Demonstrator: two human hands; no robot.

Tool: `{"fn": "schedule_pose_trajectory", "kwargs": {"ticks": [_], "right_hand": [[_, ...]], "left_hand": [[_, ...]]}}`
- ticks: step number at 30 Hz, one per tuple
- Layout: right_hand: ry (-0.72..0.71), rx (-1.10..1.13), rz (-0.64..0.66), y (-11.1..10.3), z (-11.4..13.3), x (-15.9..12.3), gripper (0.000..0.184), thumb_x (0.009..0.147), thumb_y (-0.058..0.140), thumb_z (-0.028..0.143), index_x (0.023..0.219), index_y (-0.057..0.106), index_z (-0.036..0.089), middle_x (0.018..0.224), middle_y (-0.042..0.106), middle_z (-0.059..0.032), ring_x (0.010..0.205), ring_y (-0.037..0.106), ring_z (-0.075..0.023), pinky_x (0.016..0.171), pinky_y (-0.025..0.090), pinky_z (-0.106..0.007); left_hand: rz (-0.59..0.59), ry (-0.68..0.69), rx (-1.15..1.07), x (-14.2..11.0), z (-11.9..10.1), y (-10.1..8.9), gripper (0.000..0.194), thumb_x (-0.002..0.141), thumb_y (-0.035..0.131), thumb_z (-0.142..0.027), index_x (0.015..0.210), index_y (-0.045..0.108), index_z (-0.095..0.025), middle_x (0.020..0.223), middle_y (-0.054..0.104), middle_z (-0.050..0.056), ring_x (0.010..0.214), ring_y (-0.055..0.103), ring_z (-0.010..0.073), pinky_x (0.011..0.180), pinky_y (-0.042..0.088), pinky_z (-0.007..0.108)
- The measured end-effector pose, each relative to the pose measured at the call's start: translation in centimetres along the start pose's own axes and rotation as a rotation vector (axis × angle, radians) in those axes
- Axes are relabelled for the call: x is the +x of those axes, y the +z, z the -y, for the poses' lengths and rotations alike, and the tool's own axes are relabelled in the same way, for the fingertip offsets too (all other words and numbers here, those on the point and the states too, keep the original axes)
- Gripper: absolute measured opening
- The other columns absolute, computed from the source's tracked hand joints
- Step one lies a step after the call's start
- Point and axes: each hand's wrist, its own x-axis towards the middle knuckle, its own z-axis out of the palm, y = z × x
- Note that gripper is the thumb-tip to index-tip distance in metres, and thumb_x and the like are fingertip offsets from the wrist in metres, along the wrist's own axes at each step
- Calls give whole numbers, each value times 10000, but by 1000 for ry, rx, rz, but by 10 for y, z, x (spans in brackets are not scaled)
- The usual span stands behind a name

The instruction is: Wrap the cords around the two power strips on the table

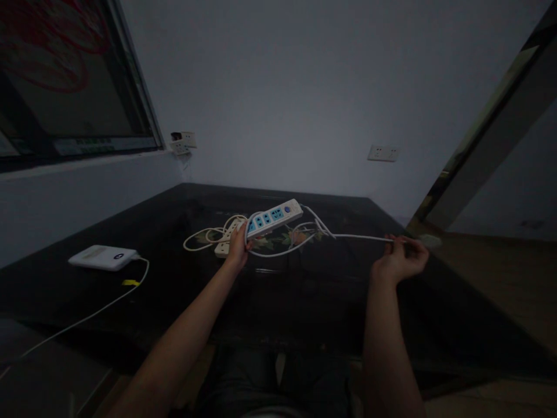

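My left hand is closed round the near end of a white power strip with blue sockets and a dark round switch. The strip is tilted and held above the table. Its white cord runs out to the right, pulled fairly straight, and my right hand pinches it. More loops of cord hang beneath the strip. Behind my left hand lies a second, cream power strip with its own cord looped to the left, partly hidden by my fingers.
The dark, glossy table has a flower pattern under the cords. At its left lies a white box-like device with a thin cable trailing off the near edge, beside a yellow tag. Wall sockets are set above the back edge.
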Motion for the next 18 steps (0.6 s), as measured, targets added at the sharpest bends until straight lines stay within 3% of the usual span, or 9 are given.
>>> {"fn": "schedule_pose_trajectory", "kwargs": {"ticks": [5,9,13,18], "right_hand": [[135,90,122,19,16,-13,364,643,715,170,836,412,231,826,610,34,650,634,-100,632,551,-257],[333,107,344,31,31,-22,452,609,770,243,908,430,232,750,676,29,555,622,-100,555,502,-216],[519,57,707,34,45,-33,423,617,774,316,948,536,205,723,706,-3,481,581,-100,525,480,-230],[639,-140,1348,37,54,-51,269,725,696,331,924,663,154,705,701,-34,482,573,-118,490,455,-245]], "left_hand": [[18,20,-32,-4,5,4,386,767,605,-505,897,537,-148,602,582,-27,387,511,64,318,198,148],[9,34,21,-7,11,7,397,754,614,-515,895,542,-151,608,568,-28,443,539,79,325,232,148],[3,37,90,-11,20,9,390,760,605,-518,906,548,-161,642,568,-29,456,525,76,333,280,154],[23,-57,79,-19,34,15,386,747,625,-510,885,565,-155,624,551,-34,419,487,66,323,295,155]]}}
